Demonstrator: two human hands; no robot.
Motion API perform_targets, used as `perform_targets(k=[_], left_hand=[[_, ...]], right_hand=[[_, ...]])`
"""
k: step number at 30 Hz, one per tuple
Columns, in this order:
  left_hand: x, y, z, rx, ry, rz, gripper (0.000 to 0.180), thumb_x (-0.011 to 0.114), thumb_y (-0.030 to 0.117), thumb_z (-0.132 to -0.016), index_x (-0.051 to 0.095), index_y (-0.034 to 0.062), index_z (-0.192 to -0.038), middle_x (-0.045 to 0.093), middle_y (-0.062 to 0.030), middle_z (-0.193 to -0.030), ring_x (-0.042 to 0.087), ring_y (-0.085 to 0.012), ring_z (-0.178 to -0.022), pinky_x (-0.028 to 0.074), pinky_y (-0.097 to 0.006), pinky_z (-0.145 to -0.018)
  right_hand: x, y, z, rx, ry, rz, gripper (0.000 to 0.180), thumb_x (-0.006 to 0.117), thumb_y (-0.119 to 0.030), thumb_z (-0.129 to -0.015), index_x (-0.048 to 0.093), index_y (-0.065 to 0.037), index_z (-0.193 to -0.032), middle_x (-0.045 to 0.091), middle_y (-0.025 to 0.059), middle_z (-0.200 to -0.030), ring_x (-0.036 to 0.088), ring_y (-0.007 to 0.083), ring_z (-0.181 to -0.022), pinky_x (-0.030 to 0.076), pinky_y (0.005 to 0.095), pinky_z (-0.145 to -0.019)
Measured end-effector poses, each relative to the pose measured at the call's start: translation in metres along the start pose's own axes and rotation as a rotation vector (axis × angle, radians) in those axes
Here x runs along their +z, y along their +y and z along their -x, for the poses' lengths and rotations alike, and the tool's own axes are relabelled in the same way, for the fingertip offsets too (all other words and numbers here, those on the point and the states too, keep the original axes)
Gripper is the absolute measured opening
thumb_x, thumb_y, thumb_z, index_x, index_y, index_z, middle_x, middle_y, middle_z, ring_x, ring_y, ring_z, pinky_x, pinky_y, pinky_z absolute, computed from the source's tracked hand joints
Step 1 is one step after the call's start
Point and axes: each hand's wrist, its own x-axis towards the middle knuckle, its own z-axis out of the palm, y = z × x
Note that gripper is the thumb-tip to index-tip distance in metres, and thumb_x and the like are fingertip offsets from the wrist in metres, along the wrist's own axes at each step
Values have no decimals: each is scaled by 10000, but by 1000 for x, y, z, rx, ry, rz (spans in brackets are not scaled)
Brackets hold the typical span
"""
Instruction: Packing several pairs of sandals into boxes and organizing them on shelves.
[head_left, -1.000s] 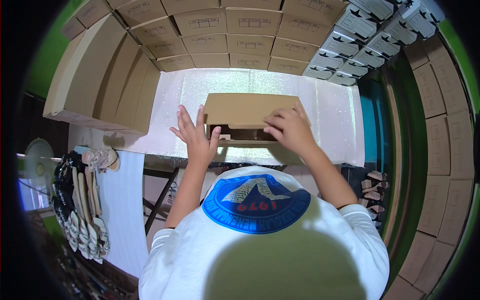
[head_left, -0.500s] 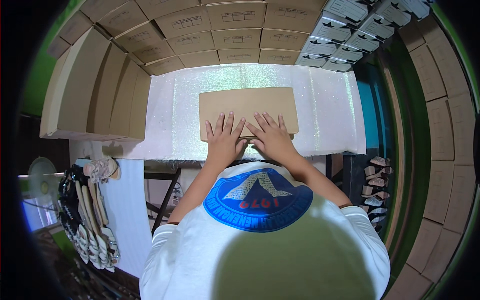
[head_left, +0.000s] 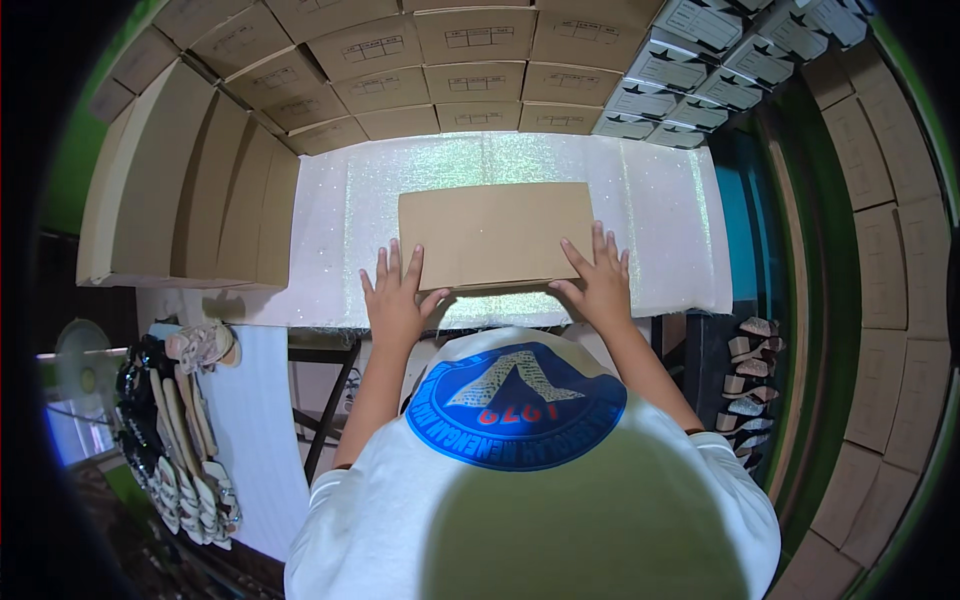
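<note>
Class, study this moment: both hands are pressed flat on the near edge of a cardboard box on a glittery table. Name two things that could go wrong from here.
1. The cardboard box sits close to the near edge of the table; with the left hand and right hand pressing only its near corners, it might tip or slide off.
2. The shiny sheet looks loose, so it may shift under the box, perhaps toward the flat cardboard stacks alongside.

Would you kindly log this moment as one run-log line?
left hand: flat on cardboard box | right hand: flat on box | box: closed, on glittery white table
</note>
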Motion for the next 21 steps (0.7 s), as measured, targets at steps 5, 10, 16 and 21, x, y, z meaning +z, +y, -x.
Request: perform_targets(k=[5,10,16,21], left_hand=[[2,-2,4,-49,-61,77,717,606,499,-728,359,228,-1344,341,-131,-1382,289,-358,-1279,121,-663,-972],[-1,-4,-1,-44,-14,152,701,636,467,-711,401,213,-1320,457,-126,-1296,275,-354,-1291,13,-687,-960],[-20,-12,-37,-94,20,370,586,658,430,-708,522,187,-1223,545,-62,-1214,277,-337,-1296,-22,-667,-973],[-48,-14,-82,-206,-189,398,549,634,482,-725,546,211,-1194,540,-80,-1215,286,-332,-1293,-11,-638,-996]], right_hand=[[11,9,6,161,-62,-268,656,665,-492,-668,472,-297,-1263,393,274,-1290,396,362,-1209,170,579,-1014],[3,12,-2,115,5,-310,633,674,-477,-671,508,-243,-1235,533,234,-1153,467,351,-1142,164,577,-1017],[-24,11,-35,208,-3,-375,570,688,-437,-691,549,-195,-1188,585,97,-1140,534,259,-1077,121,580,-1031],[-60,2,-77,313,-176,-345,534,620,-517,-731,581,-195,-1155,571,85,-1170,522,271,-1093,125,563,-1035]])
